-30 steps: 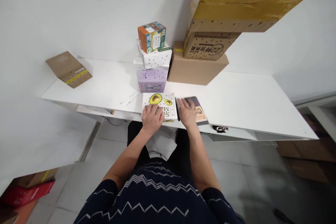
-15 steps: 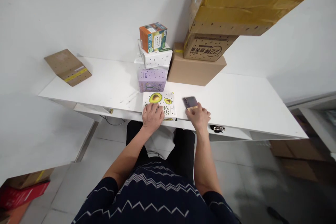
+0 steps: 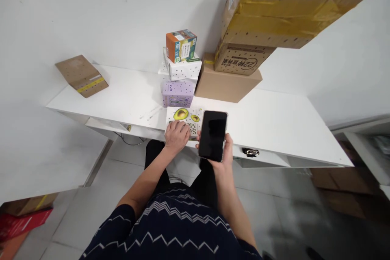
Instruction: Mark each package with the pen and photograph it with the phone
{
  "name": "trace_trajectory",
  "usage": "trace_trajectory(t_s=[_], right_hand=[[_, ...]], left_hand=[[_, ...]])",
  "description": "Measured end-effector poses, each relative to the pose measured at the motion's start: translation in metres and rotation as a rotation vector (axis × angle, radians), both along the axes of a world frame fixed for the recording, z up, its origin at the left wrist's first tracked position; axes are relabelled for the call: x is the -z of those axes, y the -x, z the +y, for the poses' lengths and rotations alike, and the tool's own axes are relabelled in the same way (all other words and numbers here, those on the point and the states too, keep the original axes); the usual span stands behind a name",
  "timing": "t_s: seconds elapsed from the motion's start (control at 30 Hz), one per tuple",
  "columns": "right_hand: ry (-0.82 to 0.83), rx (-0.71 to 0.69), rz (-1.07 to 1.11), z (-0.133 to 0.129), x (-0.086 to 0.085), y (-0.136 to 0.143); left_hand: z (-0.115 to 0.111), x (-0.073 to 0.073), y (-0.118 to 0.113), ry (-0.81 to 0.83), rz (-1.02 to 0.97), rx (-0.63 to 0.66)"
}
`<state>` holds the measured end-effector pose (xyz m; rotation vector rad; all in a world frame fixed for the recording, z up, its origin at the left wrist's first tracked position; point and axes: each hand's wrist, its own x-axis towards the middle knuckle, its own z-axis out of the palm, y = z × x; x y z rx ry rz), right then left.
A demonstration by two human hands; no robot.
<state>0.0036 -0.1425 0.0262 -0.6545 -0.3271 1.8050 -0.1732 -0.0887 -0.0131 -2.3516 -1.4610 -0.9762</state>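
My right hand (image 3: 224,156) is wrapped round a phone (image 3: 213,135), its dark screen facing up toward me, above the front edge of the white desk. Flat on the desk lies a white box with avocado pictures (image 3: 182,114), and my left hand (image 3: 177,135) rests on its near part, fingers bent over the top. The phone is just right of this box and hides its right end. Behind the avocado box stands a purple box (image 3: 177,94), its near face toward me.
An orange box (image 3: 182,46) sits on white boxes (image 3: 184,69) at the back. Right of them, large cartons (image 3: 230,83) are stacked high. A folded cardboard piece (image 3: 82,76) leans at the left. A metal clip (image 3: 251,152) is at the front edge.
My right hand has lifted the phone off the desk, moved it left and toward me, and turned its screen up. My left hand has stayed on the avocado box.
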Motion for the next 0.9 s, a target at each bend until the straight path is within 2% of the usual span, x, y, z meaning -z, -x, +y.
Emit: trace_trajectory(t_s=[0.13, 0.27, 0.4, 0.77, 0.9], right_hand=[[0.052, -0.146, 0.054, -0.001, 0.000, 0.029], [0.061, -0.234, 0.063, 0.000, 0.000, 0.040], [0.033, -0.252, 0.165, 0.001, 0.002, 0.041], [0.050, -0.280, 0.261, 0.007, -0.004, 0.054], [0.073, -0.277, 0.265, 0.008, -0.007, 0.055]], left_hand=[[-0.002, 0.009, 0.007, 0.014, -0.004, 0.054], [-0.006, 0.020, 0.010, 0.011, -0.026, -0.043], [-0.014, 0.026, 0.008, 0.082, -0.020, -0.106], [-0.014, 0.036, 0.015, 0.070, -0.179, -0.065], [-0.014, 0.036, 0.012, 0.052, -0.175, -0.093]])
